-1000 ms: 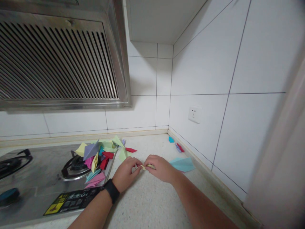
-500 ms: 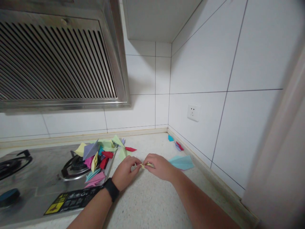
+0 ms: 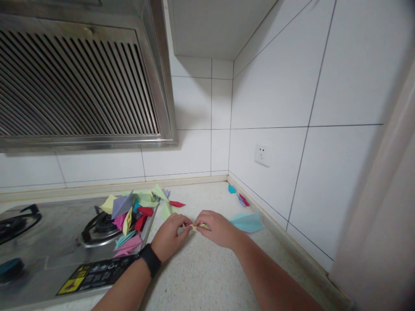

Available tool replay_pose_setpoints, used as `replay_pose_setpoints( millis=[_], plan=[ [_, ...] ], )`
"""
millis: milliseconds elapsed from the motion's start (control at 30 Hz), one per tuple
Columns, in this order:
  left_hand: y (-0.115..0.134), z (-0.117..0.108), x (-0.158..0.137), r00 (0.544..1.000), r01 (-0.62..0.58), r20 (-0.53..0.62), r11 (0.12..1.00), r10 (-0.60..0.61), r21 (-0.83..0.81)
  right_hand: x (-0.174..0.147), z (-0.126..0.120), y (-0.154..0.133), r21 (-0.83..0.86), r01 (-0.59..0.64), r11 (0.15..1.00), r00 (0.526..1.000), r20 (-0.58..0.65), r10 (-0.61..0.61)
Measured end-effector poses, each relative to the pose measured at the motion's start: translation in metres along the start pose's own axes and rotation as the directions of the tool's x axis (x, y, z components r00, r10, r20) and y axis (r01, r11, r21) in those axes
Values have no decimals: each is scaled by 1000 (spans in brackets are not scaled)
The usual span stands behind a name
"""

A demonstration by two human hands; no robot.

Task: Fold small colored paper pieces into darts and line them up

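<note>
A small piece of folded yellow paper (image 3: 194, 227) is pinched between my two hands, just above the speckled countertop (image 3: 204, 268). My left hand (image 3: 170, 235), with a dark watch on the wrist, grips its left end between thumb and fingers. The other end sits in the closed fingers of my right hand (image 3: 215, 229), which cover much of the paper. Beyond my left hand lies a light green folded paper (image 3: 167, 207) beside a red folded paper (image 3: 177, 204). To the right of my right hand rests a light blue folded paper (image 3: 248, 222).
Folded papers in several colours pile up over the right burner of the gas stove (image 3: 65, 242). Small blue (image 3: 231, 188) and red (image 3: 244, 199) folded papers lie by the right wall. A range hood (image 3: 81, 82) hangs above the stove; a wall socket (image 3: 263, 154) is at right.
Both hands keep their pinch on the yellow paper, almost in the same place. The view has shifted very slightly.
</note>
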State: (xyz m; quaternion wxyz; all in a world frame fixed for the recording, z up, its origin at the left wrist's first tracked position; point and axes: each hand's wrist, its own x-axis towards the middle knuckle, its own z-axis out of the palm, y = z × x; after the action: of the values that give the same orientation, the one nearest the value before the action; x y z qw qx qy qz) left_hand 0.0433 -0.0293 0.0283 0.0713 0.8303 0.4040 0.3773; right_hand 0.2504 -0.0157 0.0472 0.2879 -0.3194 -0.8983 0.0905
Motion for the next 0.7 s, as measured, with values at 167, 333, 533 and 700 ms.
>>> replay_pose_setpoints(
  millis=[167, 333, 533, 700],
  plan=[
    [2, -1, 0, 1000, -10, 1, 1000, 10, 10, 0, 0, 0, 4, 3, 1000, 1000, -7, -3],
    [2, -3, 0, 1000, -5, 11, 1000, 5, 16, 0, 1, 0, 0, 13, 1000, 1000, -10, -13],
    [3, -4, 0, 1000, -4, 27, 1000, 3, 11, 0, 1, 1, -4, 11, 1000, 1000, -11, -11],
    [3, -3, -1, 999, 0, 38, 1000, 0, 4, -1, 0, 0, -3, 12, 1000, 1000, -12, -12]
  ],
)
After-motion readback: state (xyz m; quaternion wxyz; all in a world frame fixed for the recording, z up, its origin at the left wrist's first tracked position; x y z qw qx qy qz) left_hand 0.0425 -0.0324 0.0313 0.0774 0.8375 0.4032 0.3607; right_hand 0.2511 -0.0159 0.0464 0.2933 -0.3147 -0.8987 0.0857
